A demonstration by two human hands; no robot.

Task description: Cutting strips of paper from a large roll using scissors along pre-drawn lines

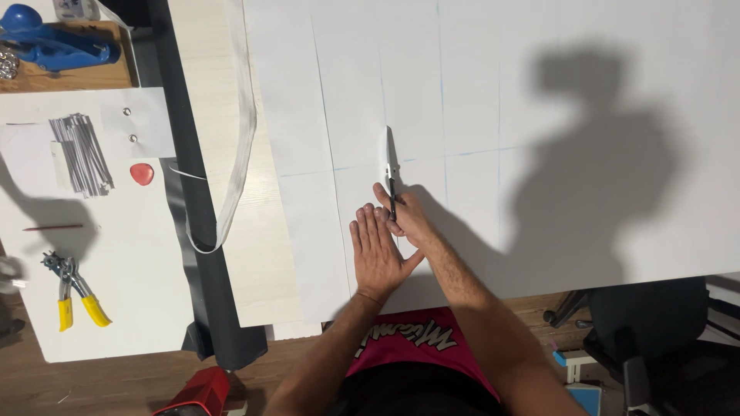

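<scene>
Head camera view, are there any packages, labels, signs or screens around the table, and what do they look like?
No packages, signs or screens show.
Small white item: top left edge above the blue tool, cut off; possibly a label, too blurred to tell.
Printed lettering: white, on the person's pink shirt, bottom centre.

Bright overhead light — a hard, dark shadow [593, 162] falls across the white sheet [539, 77] — everything sharp, no blur.

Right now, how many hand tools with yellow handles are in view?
1: the pliers lie on the white board at far left, apart from the left hand and right hand. Others may be off-frame.
</scene>
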